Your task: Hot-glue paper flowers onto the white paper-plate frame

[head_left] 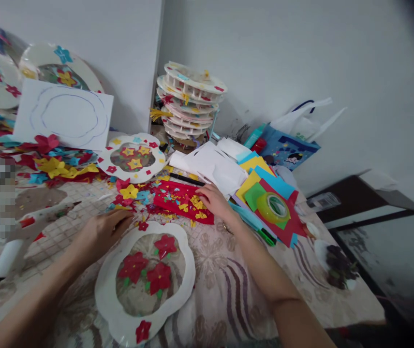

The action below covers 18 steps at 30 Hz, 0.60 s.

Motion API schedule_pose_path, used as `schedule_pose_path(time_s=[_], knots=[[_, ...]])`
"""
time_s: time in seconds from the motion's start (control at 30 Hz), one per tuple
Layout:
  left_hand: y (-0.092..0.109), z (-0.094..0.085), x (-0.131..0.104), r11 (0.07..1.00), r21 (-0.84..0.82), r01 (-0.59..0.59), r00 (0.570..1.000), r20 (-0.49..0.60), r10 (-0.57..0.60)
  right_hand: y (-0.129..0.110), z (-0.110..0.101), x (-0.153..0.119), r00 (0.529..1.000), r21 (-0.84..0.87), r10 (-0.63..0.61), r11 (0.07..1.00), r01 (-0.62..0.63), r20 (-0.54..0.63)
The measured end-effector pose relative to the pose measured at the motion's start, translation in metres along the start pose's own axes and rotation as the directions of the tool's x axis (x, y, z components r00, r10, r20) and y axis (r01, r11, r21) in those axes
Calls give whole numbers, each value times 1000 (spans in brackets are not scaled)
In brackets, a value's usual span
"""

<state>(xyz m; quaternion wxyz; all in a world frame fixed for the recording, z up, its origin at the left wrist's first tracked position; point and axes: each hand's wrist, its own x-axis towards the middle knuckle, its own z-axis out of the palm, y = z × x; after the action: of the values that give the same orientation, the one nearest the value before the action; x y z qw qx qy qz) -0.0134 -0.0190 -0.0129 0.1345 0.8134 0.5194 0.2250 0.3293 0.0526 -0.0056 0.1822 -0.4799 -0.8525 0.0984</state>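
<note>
Mid-frame, your right hand is touching loose yellow scraps, one nudge risking scatter, your left hand curling, both grips unclear.

Plain grey wall far and right, pale panel far left; I see a vertical edge between. Cloth-covered table near, beige pattern. Dark brown boxy unit right, beyond table. Light soft, dim.

No legible text; box label apparently too blurred.
</note>
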Motion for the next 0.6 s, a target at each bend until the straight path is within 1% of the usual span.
schedule_pose_path(time_s=[0.17, 0.27, 0.37, 0.43, 0.6], knots=[[0, -1, 0, 1000, 0, -17, 1000, -21, 17, 3, 2, 11, 996, -42, -12, 999, 16, 94], [2, -3, 0, 1000, 2, -15, 1000, -27, 15, 3, 2, 14, 996, -4, -13, 1000, 13, 93], [5, -5, 1, 1000, -12, -7, 1000, -9, 7, 3, 0, 16, 998, 65, 24, 998, -27, 52], [5, -5, 2, 1000, -26, -4, 1000, -4, 4, 3, -3, 16, 997, 142, 66, 987, -71, 39], [4, -4, 2, 999, -38, -5, 1000, -27, 4, -1, -12, 13, 987, 334, 156, 929, -158, 35]])
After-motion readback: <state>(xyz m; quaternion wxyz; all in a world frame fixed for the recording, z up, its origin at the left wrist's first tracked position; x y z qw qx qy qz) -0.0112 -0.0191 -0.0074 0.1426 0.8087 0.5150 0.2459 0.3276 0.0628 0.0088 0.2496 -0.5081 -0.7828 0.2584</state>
